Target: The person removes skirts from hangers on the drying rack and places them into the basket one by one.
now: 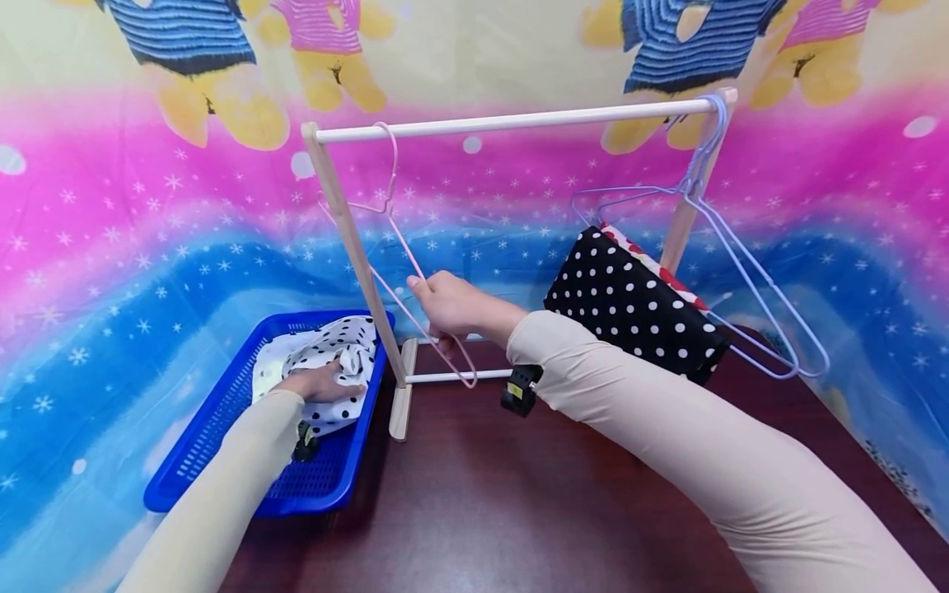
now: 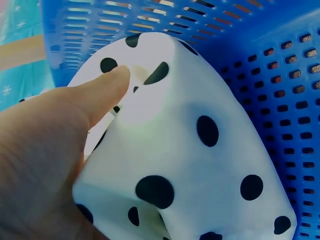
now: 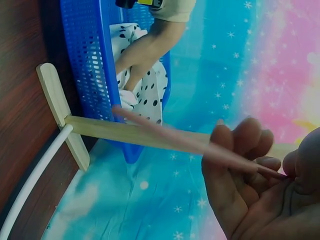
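Observation:
My left hand (image 1: 322,383) reaches into a blue basket (image 1: 191,453) and grips a crumpled white cloth with black dots (image 1: 276,360). In the left wrist view, the thumb of that hand (image 2: 50,145) lies on the dotted cloth (image 2: 220,165), while the other fingers are hidden. The right hand (image 1: 455,305) holds the lower part of a pink hanger (image 1: 404,245), whose hook hangs over the left end of a white rail (image 1: 511,123). Seen from the right wrist, the hanger (image 3: 175,136) is blurred and runs into the curled right hand (image 3: 245,195).
A wooden post (image 1: 356,247) of the rack stands between basket and right hand. Purple hangers (image 1: 693,177) hang at the rail's right end, bearing a black cloth with white dots (image 1: 623,288) and a red-and-white cloth (image 1: 660,268). The dark table (image 1: 519,494) extends in front.

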A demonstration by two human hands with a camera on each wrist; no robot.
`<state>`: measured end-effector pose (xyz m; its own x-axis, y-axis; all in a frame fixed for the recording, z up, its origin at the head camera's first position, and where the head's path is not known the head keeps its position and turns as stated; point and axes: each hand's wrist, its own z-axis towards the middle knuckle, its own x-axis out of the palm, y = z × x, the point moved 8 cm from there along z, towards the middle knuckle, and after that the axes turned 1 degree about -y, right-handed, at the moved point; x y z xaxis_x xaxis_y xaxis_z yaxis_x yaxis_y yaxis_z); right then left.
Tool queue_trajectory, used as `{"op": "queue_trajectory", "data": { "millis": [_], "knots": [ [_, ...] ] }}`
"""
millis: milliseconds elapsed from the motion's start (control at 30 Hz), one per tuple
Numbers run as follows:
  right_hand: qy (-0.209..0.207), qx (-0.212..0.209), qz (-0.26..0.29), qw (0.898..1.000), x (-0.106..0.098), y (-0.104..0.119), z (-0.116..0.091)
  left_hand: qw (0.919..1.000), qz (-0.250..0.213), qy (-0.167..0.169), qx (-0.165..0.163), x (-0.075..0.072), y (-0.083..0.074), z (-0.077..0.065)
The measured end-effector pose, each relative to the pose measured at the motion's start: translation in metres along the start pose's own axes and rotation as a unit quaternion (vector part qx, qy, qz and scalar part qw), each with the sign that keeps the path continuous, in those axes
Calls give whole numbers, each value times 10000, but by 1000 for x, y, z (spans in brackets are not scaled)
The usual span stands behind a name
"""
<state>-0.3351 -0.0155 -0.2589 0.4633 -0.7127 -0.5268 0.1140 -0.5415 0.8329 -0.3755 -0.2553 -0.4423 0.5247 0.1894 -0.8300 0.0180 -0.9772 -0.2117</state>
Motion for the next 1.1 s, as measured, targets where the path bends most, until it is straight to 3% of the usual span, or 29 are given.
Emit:
{"op": "queue_trajectory", "data": {
  "millis": [233,667,900,1100],
  "knots": [
    [-89,-383,-406,9984,6,8,0,9991,-68,-297,296,-10,-1,-10],
    [-449,-808,-1238,9880,13,17,-3,9973,-279,-656,167,-19,-1,-25],
    [-799,-1022,-1791,9753,13,20,-7,9954,-379,-881,8,-26,-2,-33],
    [-1105,-1263,-1918,9670,12,23,-13,9928,-440,-1111,76,-35,-7,-41]
  ]
}}
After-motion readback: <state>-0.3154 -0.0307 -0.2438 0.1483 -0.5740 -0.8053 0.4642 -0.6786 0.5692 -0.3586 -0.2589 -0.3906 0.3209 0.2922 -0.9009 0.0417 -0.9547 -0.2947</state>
